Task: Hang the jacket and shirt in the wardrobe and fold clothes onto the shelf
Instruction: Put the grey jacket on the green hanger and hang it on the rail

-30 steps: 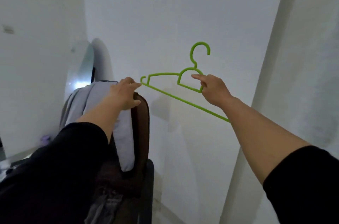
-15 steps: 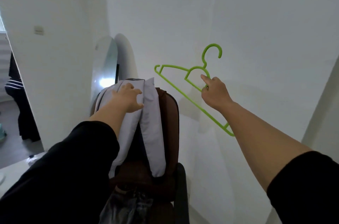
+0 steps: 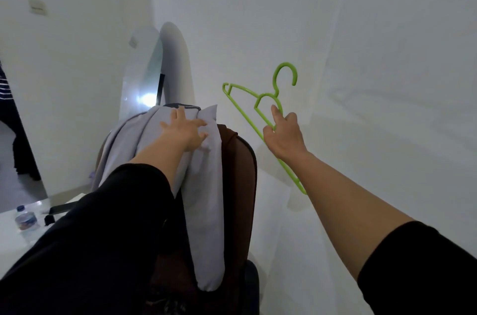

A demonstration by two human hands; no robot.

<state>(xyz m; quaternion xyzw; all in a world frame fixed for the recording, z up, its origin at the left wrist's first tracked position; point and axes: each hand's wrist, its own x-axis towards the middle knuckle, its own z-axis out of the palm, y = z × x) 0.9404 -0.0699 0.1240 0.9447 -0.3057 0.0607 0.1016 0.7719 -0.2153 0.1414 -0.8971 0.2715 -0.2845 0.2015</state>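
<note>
Reaching for a garment on a chair back, hanger held ready.
Pale grey garment [image 3: 206,185], soft and unpatterned, lies draped over the brown chair back [image 3: 240,172], one long fold hanging down its front. Left hand [image 3: 184,131] rests on the garment's top with fingers spread and only slightly bent. Right hand [image 3: 282,138] grips the bright green plastic hanger [image 3: 247,113] at its neck, hook upward, held against the white wall just beside the chair. A water bottle [image 3: 25,222] stands on the counter [image 3: 10,237] at lower left; its contents cannot be told.
</note>
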